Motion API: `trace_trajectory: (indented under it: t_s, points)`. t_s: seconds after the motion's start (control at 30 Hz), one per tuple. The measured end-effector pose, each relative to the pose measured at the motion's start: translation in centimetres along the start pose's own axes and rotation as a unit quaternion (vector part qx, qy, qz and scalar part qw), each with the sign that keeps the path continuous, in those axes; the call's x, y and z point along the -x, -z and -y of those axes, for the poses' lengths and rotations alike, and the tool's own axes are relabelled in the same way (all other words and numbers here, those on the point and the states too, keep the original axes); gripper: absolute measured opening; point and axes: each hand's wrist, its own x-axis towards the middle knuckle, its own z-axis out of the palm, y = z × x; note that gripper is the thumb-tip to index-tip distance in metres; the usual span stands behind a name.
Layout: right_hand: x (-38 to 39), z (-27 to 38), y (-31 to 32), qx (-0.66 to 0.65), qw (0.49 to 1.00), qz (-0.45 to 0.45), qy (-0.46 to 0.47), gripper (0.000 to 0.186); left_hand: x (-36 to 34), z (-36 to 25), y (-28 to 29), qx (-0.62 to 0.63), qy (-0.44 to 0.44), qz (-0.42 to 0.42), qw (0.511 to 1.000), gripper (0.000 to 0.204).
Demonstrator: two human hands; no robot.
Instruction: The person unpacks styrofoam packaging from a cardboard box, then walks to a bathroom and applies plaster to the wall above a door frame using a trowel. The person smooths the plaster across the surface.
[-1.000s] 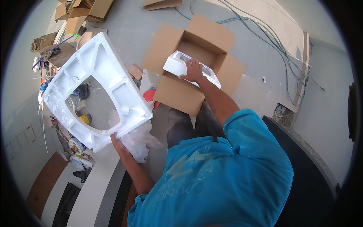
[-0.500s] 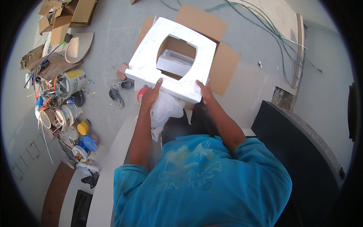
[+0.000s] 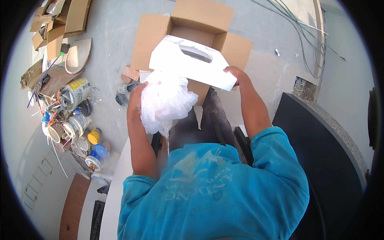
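A white foam packing piece (image 3: 192,70) with an oval cutout is tilted over an open cardboard box (image 3: 194,35). My right hand (image 3: 237,76) grips its right end, thumb on top. A crumpled white translucent plastic bag (image 3: 166,102) hangs in front of the foam's left part. My left hand (image 3: 137,96) is closed at the bag's left edge, its fingertips partly hidden by the plastic. Whether the left hand also touches the foam I cannot tell.
Grey shoes (image 3: 123,94) and a brick piece (image 3: 130,74) lie left of the box. Paint buckets (image 3: 76,94) and clutter line the left wall. A dark panel (image 3: 308,140) stands at right. Green hoses (image 3: 300,28) lie at the far right.
The foam has tipped from facing up to a steep tilt and sits lower over the box. My left hand has moved left and lower, with the bag now raised in front of the foam.
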Motion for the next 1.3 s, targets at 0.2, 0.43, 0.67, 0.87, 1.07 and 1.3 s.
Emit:
trace_trajectory:
  t_s: [0.2, 0.43, 0.67, 0.87, 1.07, 1.3]
  points:
    - [-3.3, 2.5, -2.3, -0.012, 0.999, -0.039, -0.022, 0.072, 4.7, 0.3, 4.1, 0.105, -0.14, -0.037, 0.984, 0.044]
    - [-1.9, 2.1, -0.9, -0.277, 0.935, -0.13, 0.177, 0.082, -1.4, 1.2, 7.0, 0.142, -0.227, -0.11, 0.957, 0.046]
    - [2.1, 2.4, -6.1, 0.201, 0.791, -0.33, 0.473, 0.101, -8.2, -1.0, 3.0, 0.123, -0.257, -0.069, 0.956, 0.048]
    - [9.9, 4.1, -14.7, 0.217, 0.767, -0.068, 0.601, 0.129, -10.0, -0.3, -4.2, 0.032, -0.257, 0.02, 0.966, 0.05]
    - [11.1, 6.1, -14.0, 0.305, 0.807, -0.002, 0.506, 0.072, -8.0, 2.1, -5.4, 0.1, -0.164, 0.367, 0.91, 0.052]
    - [10.9, 7.8, -2.0, -0.208, 0.903, 0.026, 0.376, 0.035, -5.3, 1.6, 2.3, 0.283, -0.029, 0.134, 0.949, 0.07]
